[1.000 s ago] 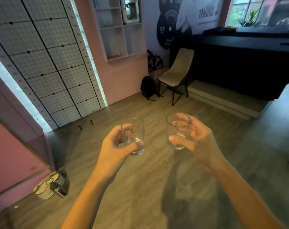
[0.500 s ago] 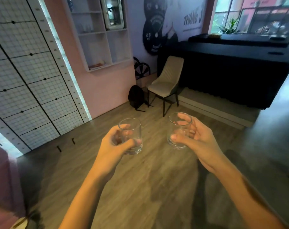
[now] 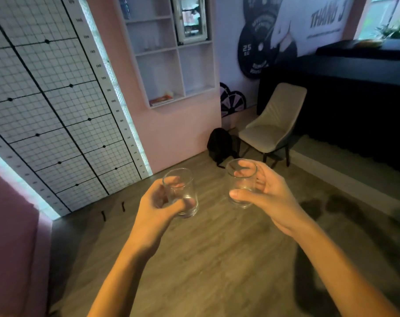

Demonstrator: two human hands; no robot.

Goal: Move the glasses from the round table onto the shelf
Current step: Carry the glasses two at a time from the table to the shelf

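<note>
Glasses: two clear tumblers, one per hand, both held out in front of me above the wood floor (image 3: pixel 217 259). Left glass (image 3: pixel 180 193) sits in my left hand (image 3: pixel 155 209), grip clamped on it, thumb across the lower front, fingers wrapped behind and showing through the wall. It tilts a little, rim toward the left. Right glass (image 3: pixel 241 183) sits in my right hand (image 3: pixel 270 200), grip clamped on it too, thumb pressed on the front near the base, fingers curled round the far side, fingertips visible through the glass near the rim. Roughly upright. The two glasses are near each other, not touching. Both look empty.

White shelf (image 3: pixel 171 56) hangs on the pink wall (image 3: pixel 176 131) ahead, well apart from the glasses, open compartments. A few faint clear glasses seem to stand in one upper-middle compartment; too blurred to count. Something flat and orange-white lies in the bottom left compartment. Beige chair (image 3: pixel 272 126) stands right of the shelf, black backpack (image 3: pixel 219 145) on the floor just beside it. Gridded wall panel (image 3: pixel 45 106) at left. Dark counter (image 3: pixel 354 92) at right.
</note>
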